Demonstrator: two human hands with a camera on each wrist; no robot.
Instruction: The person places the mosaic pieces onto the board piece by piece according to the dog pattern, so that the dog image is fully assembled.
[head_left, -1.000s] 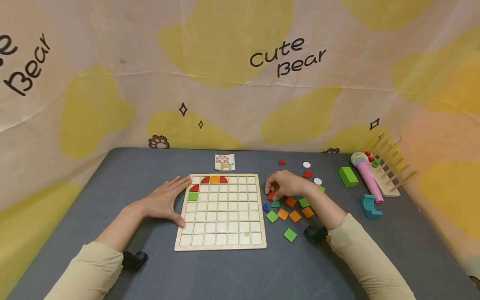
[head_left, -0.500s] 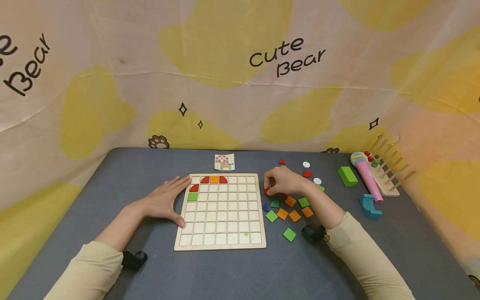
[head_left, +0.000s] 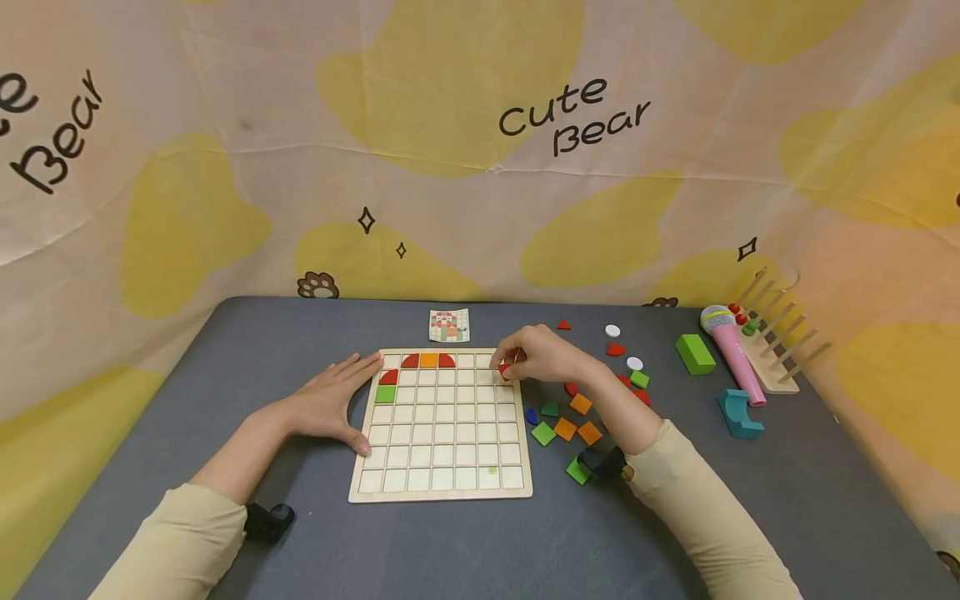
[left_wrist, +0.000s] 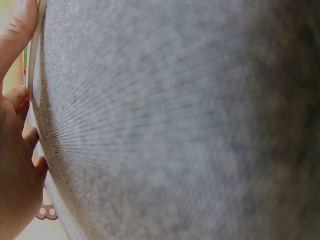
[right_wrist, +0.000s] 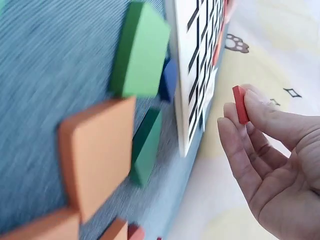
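Note:
A wooden grid board lies on the table; its upper left cells hold an orange square, red curved-edge pieces and a green square. My left hand rests along the board's left edge, fingers extended and thumb spread; the left wrist view shows only part of it. Between thumb and fingers, my right hand pinches a small red wooden piece over the board's upper right cells. Its full outline is partly covered by the fingers.
Right of the board lie loose orange squares, green squares, a dark green piece, red pieces and white discs. A picture card sits behind the board. Farther right are a pink microphone and a pegged wooden stand.
My right hand has lifted the red piece from the loose pieces and carried it left, over the board's upper right. My left hand has stayed in place.

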